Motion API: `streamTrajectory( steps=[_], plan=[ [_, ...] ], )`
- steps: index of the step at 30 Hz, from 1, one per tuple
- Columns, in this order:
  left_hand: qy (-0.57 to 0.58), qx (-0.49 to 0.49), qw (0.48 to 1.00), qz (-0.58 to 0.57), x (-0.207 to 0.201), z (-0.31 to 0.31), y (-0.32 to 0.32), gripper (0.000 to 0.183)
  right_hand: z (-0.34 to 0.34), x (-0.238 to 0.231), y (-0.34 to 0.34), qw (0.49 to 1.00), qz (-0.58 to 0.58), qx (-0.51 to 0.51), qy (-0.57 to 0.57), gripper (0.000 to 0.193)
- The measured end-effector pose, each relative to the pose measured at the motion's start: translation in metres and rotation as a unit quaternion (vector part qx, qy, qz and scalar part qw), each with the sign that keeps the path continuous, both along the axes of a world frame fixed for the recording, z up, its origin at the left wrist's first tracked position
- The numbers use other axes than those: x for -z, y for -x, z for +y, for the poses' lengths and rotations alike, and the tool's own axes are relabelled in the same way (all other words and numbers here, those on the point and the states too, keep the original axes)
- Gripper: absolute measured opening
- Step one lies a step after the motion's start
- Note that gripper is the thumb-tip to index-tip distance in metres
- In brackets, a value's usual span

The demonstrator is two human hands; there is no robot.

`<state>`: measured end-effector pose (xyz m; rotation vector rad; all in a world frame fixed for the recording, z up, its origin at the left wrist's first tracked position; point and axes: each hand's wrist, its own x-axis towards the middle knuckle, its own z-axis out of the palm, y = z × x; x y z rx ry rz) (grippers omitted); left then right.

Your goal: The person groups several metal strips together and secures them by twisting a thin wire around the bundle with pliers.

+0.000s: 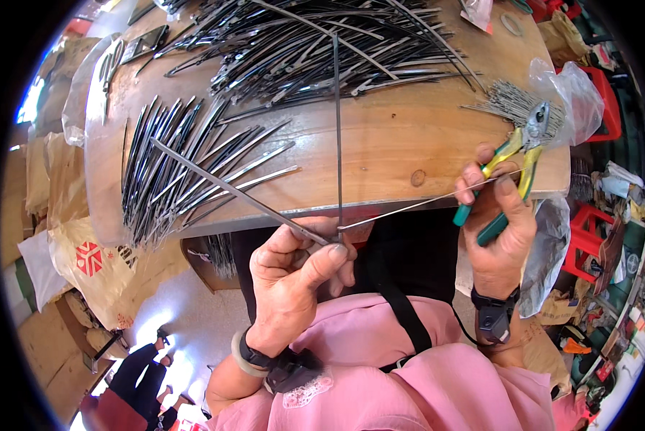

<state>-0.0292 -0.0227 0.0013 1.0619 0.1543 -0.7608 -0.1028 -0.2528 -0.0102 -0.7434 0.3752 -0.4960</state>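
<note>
My left hand point(288, 269) is closed at the table's front edge, pinching two long dark metal strips. One strip point(225, 185) slants up to the left; the other strip point(338, 129) stands straight up the picture, and they meet at my fingers. A thin metal wire point(412, 205) runs from that meeting point across to my right hand point(502, 226). Thumb and fingers there grip the wire, while pliers point(536, 128) with green and yellow handles rest in the same hand, jaws pointing away from me. How the wire is fixed at the strips is hidden by my fingertips.
On the wooden table point(380, 161) lie a large heap of dark strips point(286, 61) and a smaller strip bundle point(172, 165) at left. A bunch of short wires point(506, 104) sits at right. Scissors point(110, 65) are far left. Red stools point(588, 241) stand beyond the right edge.
</note>
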Motion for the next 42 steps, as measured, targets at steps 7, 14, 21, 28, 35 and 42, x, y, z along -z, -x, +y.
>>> streamTrajectory(
  steps=[7,14,21,28,35,42],
  plan=[
    [-0.023,-0.015,0.998,-0.061,-0.016,-0.037,-0.003,0.026,0.025,0.007,0.004,0.999,0.008,-0.034,-0.015,0.018],
    [-0.024,-0.018,0.998,-0.063,-0.009,-0.029,-0.002,0.02,0.028,0.017,0.011,0.996,0.04,-0.083,0.009,0.025],
    [-0.009,-0.034,0.999,-0.006,-0.008,-0.028,-0.002,0.021,0.035,0.018,0.007,0.996,0.058,-0.07,0.014,0.027],
    [0.0,-0.054,0.999,-0.004,0.0,-0.022,-0.003,0.02,0.037,0.021,0.005,0.988,0.107,-0.069,0.086,0.023],
    [-0.005,-0.045,0.999,-0.007,0.003,-0.021,-0.003,0.018,0.041,0.019,0.001,0.993,0.09,-0.071,0.044,0.019],
    [-0.002,-0.049,0.999,-0.007,0.002,-0.021,-0.003,0.018,0.039,0.013,0.0,0.984,0.114,-0.104,0.085,0.024]
  ],
)
